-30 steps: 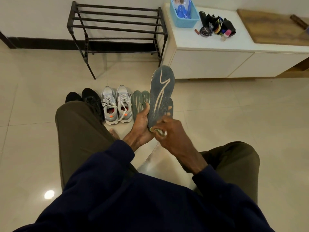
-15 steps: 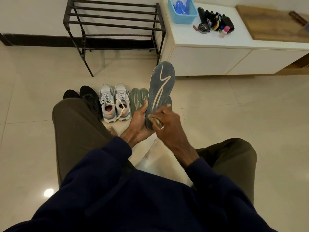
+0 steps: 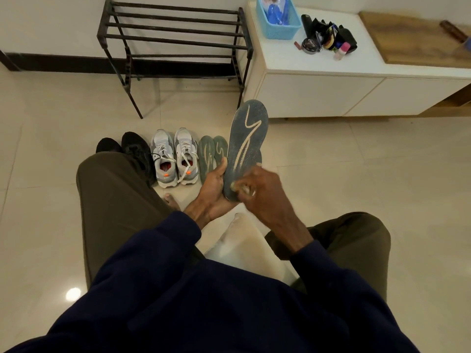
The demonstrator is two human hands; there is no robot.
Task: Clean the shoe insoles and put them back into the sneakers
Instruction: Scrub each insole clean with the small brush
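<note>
I hold a dark blue-grey insole (image 3: 248, 138) with a pale zigzag mark upright in front of me. My left hand (image 3: 214, 189) grips its heel end from the left. My right hand (image 3: 257, 189) is curled against the heel's face, with something small and pale pinched in its fingers; what it is I cannot tell. On the floor behind lie two greenish insoles (image 3: 212, 154) side by side, and part of another dark insole shows behind the held one. A pair of grey sneakers (image 3: 174, 156) with orange tabs stands left of them.
A pair of black shoes (image 3: 127, 149) sits left of the sneakers. Behind stand a black metal shoe rack (image 3: 175, 44) and a white cabinet (image 3: 331, 72) bearing a blue basket (image 3: 277, 24), shoe-care items and a wooden board. My knees flank a pale cushion (image 3: 242, 240).
My right hand has slid up the insole's heel face from its bottom edge, in a rubbing motion. The insole stays upright in my left hand.
</note>
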